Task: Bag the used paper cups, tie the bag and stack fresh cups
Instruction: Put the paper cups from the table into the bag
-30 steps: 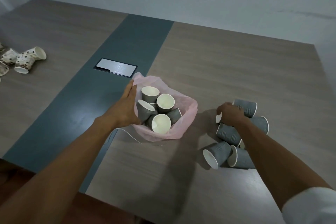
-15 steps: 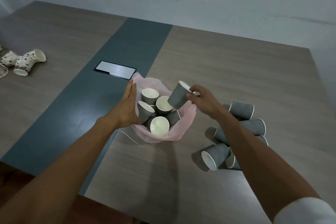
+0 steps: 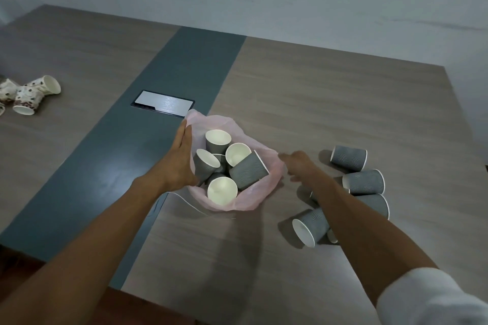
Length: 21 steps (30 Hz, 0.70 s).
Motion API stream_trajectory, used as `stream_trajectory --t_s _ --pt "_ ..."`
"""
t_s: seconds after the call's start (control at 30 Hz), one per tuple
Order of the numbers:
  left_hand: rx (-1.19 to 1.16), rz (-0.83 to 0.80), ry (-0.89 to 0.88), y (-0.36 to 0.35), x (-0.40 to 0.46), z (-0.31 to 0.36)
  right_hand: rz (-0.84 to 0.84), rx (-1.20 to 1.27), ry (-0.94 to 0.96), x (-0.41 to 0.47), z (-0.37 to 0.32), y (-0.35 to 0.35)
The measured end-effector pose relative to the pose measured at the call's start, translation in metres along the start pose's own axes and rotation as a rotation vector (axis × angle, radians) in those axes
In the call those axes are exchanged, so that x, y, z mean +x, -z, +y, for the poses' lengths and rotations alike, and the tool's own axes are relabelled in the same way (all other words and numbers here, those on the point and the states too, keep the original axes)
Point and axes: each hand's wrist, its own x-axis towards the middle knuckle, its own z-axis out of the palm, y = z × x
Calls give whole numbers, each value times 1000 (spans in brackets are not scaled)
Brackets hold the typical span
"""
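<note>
Head view only. Near the table's front edge, about mid-width, sits the pink bag, mouth up, just right of the dark centre strip. L hand lies flat against the bag's left rim, fingers straight and together, pressing the plastic rather than gripping, propping the mouth open. Inside: several grey cups; the top one lies tilted on its side, rim toward the table's right edge, the others mostly mouth up.

R hand hovers just off the bag's right rim, fingers loosely spread, holding nothing. Whether a fingertip touches the plastic, can't tell.

Key relation: the loose grey cups lie to the right of the R hand and slightly nearer the front edge, all tipped over. Nearest ones sit partly under the R forearm. The far cup lies w/ long axis running left-right, rim toward the right edge. The front cup points its open mouth toward the front edge. R hand is clearly the closer one; L is busy w/ the bag and across it.

Judgement: bagging is partway done, approx half the cups still out. Next reach prob. goes rightward and back toward the body, grasp across a cup's side wall.

Spotted cups lie well apart at the table's left edge, also tipped over.
</note>
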Motion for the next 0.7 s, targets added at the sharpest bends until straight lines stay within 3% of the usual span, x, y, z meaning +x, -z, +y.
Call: stream_trajectory --t_s 0.1,0.27,0.4,0.47,0.6,0.7 --pt "-4 13 3 -5 -4 -9 -21 231 -60 3 11 -15" --pt "-163 68 67 -1 -6 -10 44 426 195 -8 -40 9" --pt "-286 207 2 24 6 13 13 616 411 -28 -98 60" --pt "-334 279 -24 31 14 25 24 758 420 -31 -109 79" --pt "-353 218 30 20 21 42 239 473 320 -30 -87 86" --pt "-347 321 -28 17 25 46 327 548 406 -27 -85 96"
